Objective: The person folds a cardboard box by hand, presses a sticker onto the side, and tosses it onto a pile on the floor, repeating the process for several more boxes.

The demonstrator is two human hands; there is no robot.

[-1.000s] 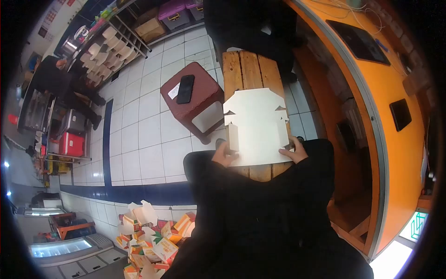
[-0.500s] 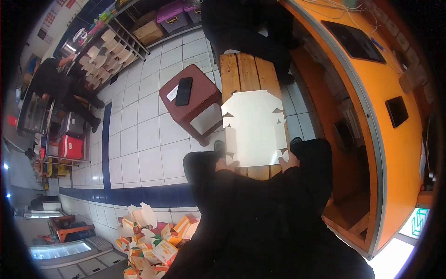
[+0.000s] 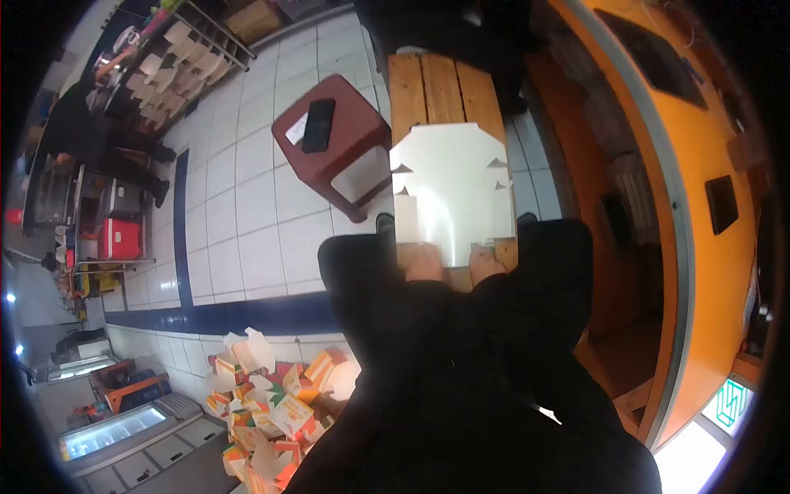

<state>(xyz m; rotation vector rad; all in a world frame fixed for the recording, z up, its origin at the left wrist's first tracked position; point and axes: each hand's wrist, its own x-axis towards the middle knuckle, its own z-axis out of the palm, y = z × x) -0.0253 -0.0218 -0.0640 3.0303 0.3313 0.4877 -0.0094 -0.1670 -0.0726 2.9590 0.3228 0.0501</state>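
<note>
A flat white cardboard box blank (image 3: 448,181) with notched sides lies on a slatted wooden bench (image 3: 440,86) in front of me. My left hand (image 3: 424,262) grips its near edge, left of the middle, with the fingers bent over the card. On the same edge, a little to the right, my right hand (image 3: 485,263) holds the card with its fingers closed. The fingertips look slightly blurred. Small side flaps lie nearly flat along both sides of the blank.
A maroon plastic stool (image 3: 346,107) carries a black phone (image 3: 318,125). Many printed boxes (image 3: 288,412) are heaped at lower left. An orange counter (image 3: 708,272) stands at right. A person in dark clothes (image 3: 90,123) is by the shelves; another dark-clothed figure (image 3: 444,25) is beyond the bench.
Both hands have moved from the blank's near corners inward along its near edge, closer together. The side flaps, raised before, now lie flatter. The whole view has shifted slightly.
</note>
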